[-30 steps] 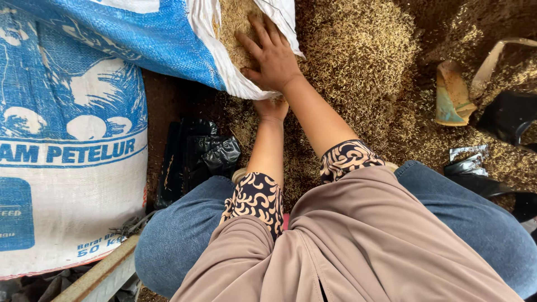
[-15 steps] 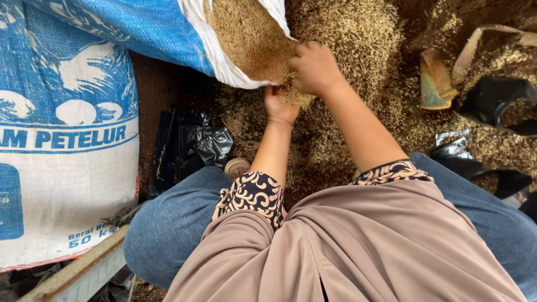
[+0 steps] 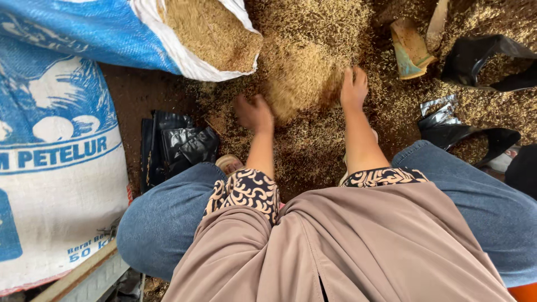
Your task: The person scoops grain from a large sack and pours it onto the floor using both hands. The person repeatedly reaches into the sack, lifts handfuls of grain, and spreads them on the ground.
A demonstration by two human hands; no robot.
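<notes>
Mound of husk (image 3: pixel 302 78) in upper centre of frame, between both hands, spilling from sack mouth (image 3: pixel 212 39) at upper left. Left hand (image 3: pixel 254 112) curled at its lower-left edge; right hand (image 3: pixel 353 86) flat, fingers released, pressed against right flank.

A farm storeroom: feed sacks (image 3: pixel 56 184), husks (image 3: pixel 302 72) strewn over dirt floor (image 3: pixel 134 100).

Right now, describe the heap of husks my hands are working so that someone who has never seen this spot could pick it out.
Start at the big blue and white woven sack lying on its side at upper left; just right of its open mouth is a raised tan mound of husks. It sits between the left hand and the right hand. It is paler and higher than the thin scatter on the dark ground.
</notes>
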